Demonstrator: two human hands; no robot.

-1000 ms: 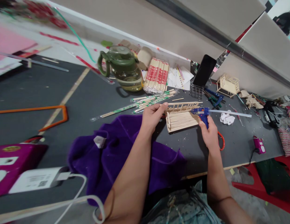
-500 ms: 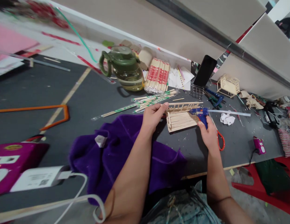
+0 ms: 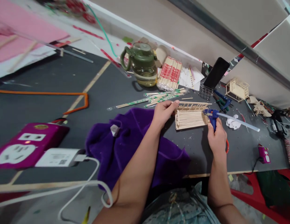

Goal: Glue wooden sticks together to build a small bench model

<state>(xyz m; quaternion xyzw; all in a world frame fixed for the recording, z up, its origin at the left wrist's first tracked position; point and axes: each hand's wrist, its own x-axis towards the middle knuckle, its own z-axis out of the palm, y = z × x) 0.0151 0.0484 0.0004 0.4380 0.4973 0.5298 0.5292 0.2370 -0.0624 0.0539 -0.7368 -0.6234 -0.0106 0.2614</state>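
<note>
— Entries by size, please, largest first.
— One desk (image 3: pixel 121 88), dark grey. One purple cloth (image 3: pixel 133 137), rumpled, white tag showing, spread at the desk's near edge.
— Next in size?
— One magenta power socket (image 3: pixel 16 152), orange light lit, a white charger (image 3: pixel 59 157) against its right side. One teapot (image 3: pixel 145 62), green lid and handle, clear body, yellowish liquid within. One pack of sticks (image 3: pixel 170 73), red-and-white bands, clear wrap, just beside the teapot.
— And the piece you are handling?
— One stick tray (image 3: pixel 190 120), pale wood, slatted floor, ladder-like railing along its far side. Location: before me at the desk, right of the cloth. My left fingers (image 3: pixel 175 104) pinch its left end, at the railing.
— Smaller still?
— One black phone (image 3: pixel 217 73), propped in a wire stand (image 3: pixel 206 92). One blue glue gun (image 3: pixel 213 114), handle gripped by my right fingers (image 3: pixel 210 129), nozzle at the tray's right end; contact, I cannot tell. A translucent glue stick (image 3: pixel 252 127) juts from its rear.
— Smallest?
— One crumpled white paper (image 3: pixel 233 122), right of the gun. One short loose stick (image 3: pixel 187 98), just beyond the railing
</note>
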